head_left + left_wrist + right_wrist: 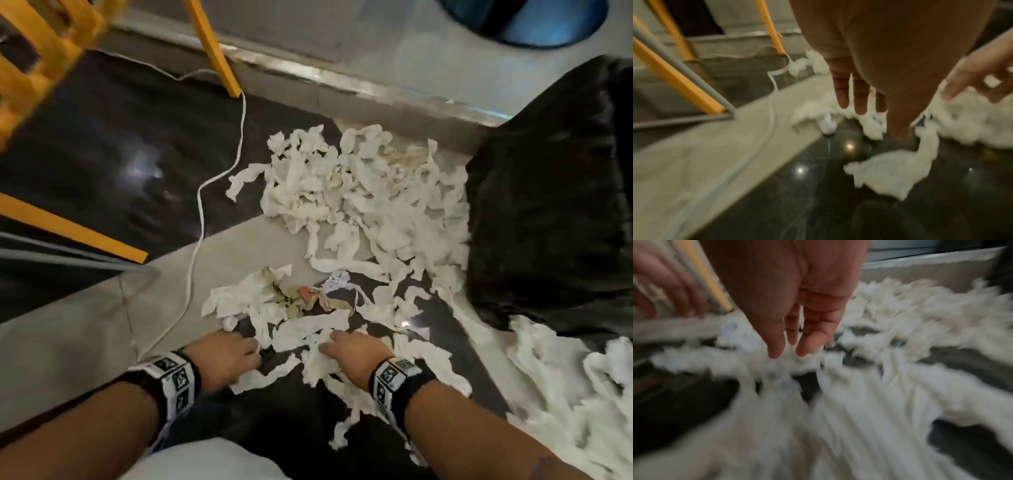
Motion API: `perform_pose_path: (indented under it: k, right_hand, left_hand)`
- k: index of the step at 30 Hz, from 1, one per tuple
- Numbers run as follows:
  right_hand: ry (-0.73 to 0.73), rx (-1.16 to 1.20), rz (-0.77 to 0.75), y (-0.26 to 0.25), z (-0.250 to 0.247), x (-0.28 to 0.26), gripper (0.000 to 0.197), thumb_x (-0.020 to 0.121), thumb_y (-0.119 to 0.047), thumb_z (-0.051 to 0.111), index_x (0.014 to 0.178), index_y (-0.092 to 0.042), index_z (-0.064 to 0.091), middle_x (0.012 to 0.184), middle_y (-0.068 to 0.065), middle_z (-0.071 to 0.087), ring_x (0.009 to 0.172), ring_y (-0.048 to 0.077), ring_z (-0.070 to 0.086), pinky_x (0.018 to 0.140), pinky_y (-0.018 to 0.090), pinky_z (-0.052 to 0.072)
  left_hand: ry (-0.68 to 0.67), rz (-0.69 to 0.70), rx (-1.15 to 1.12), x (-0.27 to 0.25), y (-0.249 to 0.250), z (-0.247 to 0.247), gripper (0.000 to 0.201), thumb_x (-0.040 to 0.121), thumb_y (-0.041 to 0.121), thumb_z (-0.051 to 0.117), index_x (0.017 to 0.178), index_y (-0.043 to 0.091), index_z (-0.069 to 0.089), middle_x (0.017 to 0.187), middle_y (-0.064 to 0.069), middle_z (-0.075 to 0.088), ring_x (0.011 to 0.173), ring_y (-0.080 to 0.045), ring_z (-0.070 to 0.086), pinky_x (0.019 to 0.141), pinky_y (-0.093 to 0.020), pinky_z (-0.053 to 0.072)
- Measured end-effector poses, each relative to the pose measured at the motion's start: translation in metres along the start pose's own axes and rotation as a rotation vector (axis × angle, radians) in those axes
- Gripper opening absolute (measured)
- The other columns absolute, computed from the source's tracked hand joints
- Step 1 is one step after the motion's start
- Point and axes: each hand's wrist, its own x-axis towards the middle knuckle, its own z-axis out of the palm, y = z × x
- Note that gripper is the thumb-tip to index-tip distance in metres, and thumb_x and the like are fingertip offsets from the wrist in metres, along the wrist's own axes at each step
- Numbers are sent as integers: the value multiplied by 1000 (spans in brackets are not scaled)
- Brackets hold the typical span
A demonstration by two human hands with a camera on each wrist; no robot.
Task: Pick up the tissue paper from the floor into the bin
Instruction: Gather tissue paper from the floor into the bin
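Both my hands low centre of the frame: left hand [227, 356] and right hand [356, 354], fingers [860, 97] straight and apart, holding nothing, tips at the crumpled white tissue paper strips [359, 192] strewn across the floor; black bag-lined bin [555, 192] at right.

Obscured and cropped regions
Round blue container [527, 20] cropped by top edge; white shredded tissue paper [838, 410] motion-blurred in right wrist view.
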Motion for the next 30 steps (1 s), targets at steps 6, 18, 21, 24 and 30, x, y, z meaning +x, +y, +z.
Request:
perform_pose_path:
  k: [6,18,21,24,30]
  right_hand:
    - [151,29,-16,16,8,21,27,94,-21,42,111,-7,57,109,15,57,100,33,57,81,39,45]
    - [601,946,285,24,-51,25,5,86,-12,56,90,-13,53,90,11,65,64,24,61,50,30,48]
    - [541,697,282,11,-43,34,18,91,-27,55,109,-27,54,103,4,63,79,20,61,68,30,51]
    - [323,336,215,-1,-27,41,43,90,-40,55,131,-31,45,117,5,56,106,24,57,89,36,48]
    - [266,211,210,-1,-10,51,18,90,-24,51,99,-10,59,91,1,36,89,25,55,70,30,38]
  left_hand:
    - [-57,18,-96,45,11,37,27,82,25,53,109,27,56,96,1,63,84,-15,62,69,-22,50]
    - [556,-421,-388,64,-13,14,25,72,26,47,96,26,54,119,-4,58,106,-22,43,88,-47,49]
    - [271,-556,-385,63,-15,20,55,80,30,55,130,42,37,156,-8,19,137,-36,19,109,-62,20]
    - [43,-581,-393,63,-16,30,54,87,43,51,136,52,29,158,-11,10,141,-50,4,111,-61,4]
    - [263,-417,-584,66,-21,10,32,80,10,36,97,17,62,93,-10,58,88,-32,56,76,-36,49]
